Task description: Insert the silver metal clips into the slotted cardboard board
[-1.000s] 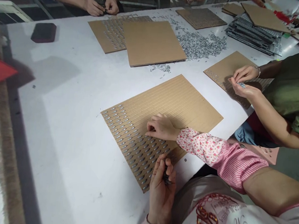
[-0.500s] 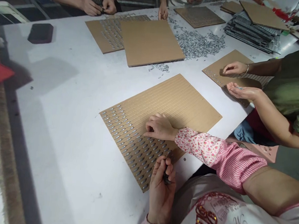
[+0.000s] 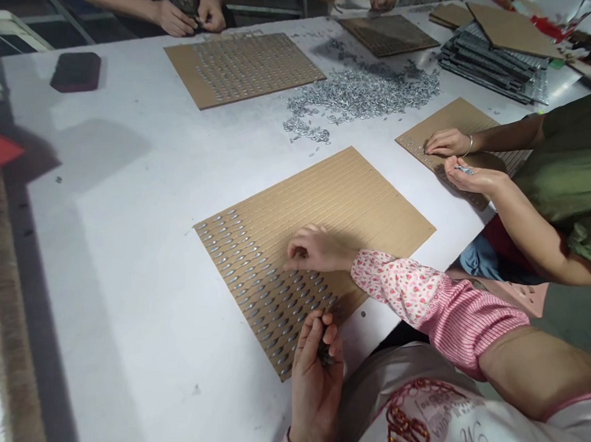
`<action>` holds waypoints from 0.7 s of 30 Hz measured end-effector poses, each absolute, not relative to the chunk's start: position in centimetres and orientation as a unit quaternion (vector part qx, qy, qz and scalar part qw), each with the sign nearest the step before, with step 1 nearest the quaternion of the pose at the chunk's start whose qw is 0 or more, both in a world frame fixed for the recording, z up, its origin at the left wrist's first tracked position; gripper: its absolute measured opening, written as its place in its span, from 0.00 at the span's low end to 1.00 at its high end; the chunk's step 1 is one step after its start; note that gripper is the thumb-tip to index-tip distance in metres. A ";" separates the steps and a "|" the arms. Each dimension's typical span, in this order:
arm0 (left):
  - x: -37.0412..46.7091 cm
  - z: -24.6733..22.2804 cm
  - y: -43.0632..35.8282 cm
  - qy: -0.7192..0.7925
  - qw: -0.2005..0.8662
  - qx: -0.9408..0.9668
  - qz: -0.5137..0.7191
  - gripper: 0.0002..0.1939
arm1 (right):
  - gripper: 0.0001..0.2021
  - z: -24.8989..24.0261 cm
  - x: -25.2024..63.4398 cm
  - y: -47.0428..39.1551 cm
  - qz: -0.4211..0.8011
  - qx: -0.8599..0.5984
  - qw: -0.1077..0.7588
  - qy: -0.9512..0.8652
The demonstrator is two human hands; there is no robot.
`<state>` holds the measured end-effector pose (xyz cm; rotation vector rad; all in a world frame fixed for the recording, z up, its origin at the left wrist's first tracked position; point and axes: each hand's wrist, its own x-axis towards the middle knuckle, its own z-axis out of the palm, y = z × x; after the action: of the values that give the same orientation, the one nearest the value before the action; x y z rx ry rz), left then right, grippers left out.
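A brown grooved board [image 3: 356, 205] lies on the table, with rows of small spindle-shaped metal pieces [image 3: 249, 281] along its left and near parts. My right hand [image 3: 316, 249] rests over the middle of the board, at the edge of these rows. Its thumb and fingers are curled into a pinch; whatever may be between the fingertips is hidden. Closer to me, my left hand [image 3: 317, 376] is palm-up at the board's near edge. Its fingers are curled round several dark metal pieces [image 3: 326, 353], only partly visible.
A loose heap of metal pieces [image 3: 368, 89] lies behind my board, beside another filled board [image 3: 265, 66]. At right, a co-worker's hands [image 3: 450, 142] work over a board. Stacked dark panels [image 3: 490, 63] stand at back right; a dark box [image 3: 75, 71] sits at back left.
The plain board that lay over the filled board and part of the heap is gone. A far co-worker's hand has drawn back; the right co-worker's upper hand has moved left. My hands barely moved.
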<state>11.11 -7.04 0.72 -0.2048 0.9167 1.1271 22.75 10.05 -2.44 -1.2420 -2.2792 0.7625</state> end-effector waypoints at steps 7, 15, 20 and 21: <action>11.0 0.7 -6.7 0.425 0.728 -0.087 0.532 0.13 | 0.10 -2.8 25.2 10.9 0.306 -0.388 0.265 -0.828; 10.9 0.6 -6.4 0.419 0.733 -0.090 0.529 0.10 | 0.10 -3.2 25.8 11.1 0.305 -0.322 0.207 -0.872; 11.0 0.5 -6.3 0.419 0.733 -0.090 0.528 0.10 | 0.10 -3.1 25.7 10.8 0.285 -0.333 0.194 -0.878; 11.1 0.6 -6.3 0.419 0.734 -0.089 0.528 0.10 | 0.10 -3.1 25.7 10.8 0.284 -0.334 0.193 -0.878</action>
<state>11.09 -6.33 0.58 -0.1954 0.9203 1.1605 25.68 10.75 -3.15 -0.9364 -2.4628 0.7956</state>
